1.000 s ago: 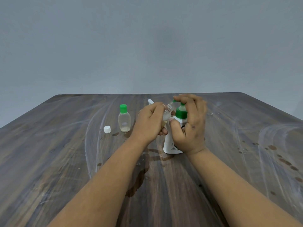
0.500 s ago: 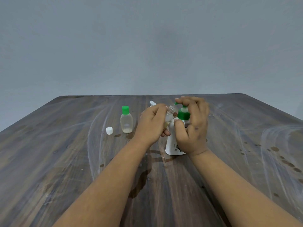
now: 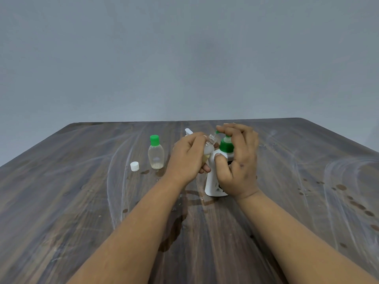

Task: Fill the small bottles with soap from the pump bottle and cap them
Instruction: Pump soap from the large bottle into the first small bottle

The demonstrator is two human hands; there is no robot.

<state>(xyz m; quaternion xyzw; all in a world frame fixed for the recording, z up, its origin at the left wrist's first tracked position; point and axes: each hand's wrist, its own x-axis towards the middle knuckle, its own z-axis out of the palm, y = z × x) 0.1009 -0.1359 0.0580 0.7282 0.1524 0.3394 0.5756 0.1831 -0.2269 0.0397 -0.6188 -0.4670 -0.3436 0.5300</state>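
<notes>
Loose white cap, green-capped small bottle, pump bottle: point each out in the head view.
loose white cap (image 3: pixel 134 166): head view, on its side wall.
green-capped small bottle (image 3: pixel 156 156): head view, middle of the clear body.
pump bottle (image 3: pixel 212 184): head view, lower white body, left of the right hand.

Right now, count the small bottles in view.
2. A capped small bottle stands on the table, left; an uncapped one is held in the left hand at the pump spout. Others may be hidden.

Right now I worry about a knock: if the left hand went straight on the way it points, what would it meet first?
Probably the pump bottle: the left hand, gripping the small open bottle, points right toward it, almost touching.
</notes>
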